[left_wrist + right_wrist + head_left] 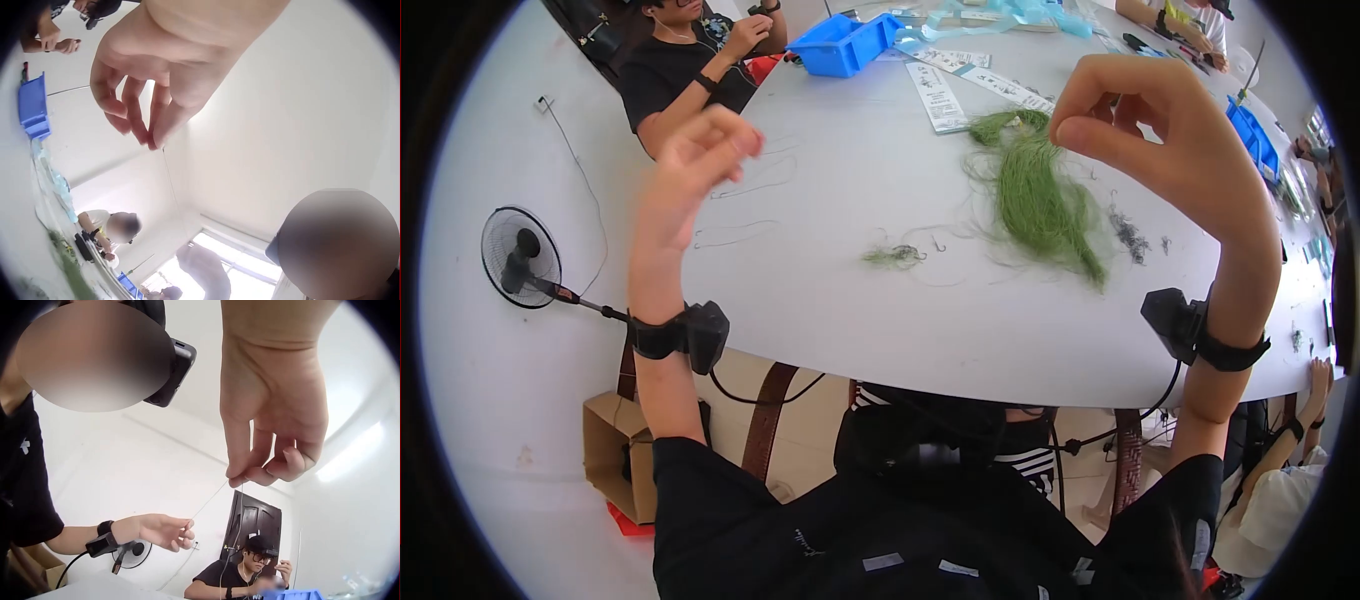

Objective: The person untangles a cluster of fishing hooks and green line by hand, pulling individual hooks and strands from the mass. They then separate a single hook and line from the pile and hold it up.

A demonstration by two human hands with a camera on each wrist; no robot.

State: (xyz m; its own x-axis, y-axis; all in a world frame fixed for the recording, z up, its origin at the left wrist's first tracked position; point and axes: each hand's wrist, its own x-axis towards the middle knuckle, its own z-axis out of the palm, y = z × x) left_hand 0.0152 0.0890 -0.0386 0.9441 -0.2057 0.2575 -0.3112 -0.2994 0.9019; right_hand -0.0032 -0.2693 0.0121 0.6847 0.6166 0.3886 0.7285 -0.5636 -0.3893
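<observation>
The white bench [830, 315] carried a green strand bundle [1040, 195]. Raised right of the bundle, the right hand [1195, 140], and, well left of it, the left hand [685, 165], pinched 1 thin line [209, 499], best held gently taut, clear of loose strands. 1 small hook [939, 244] lay left of the bundle.

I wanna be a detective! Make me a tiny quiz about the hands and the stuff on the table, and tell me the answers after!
1. True or false: the green threads lie on the table.
2. Pick one. What does the right hand pinch?
A) a fan
B) a thin line
C) a paper card
3. Fill in: the tub nearest the left hand is coloured ____.

Key: 1 true; 2 B; 3 blue.
</observation>
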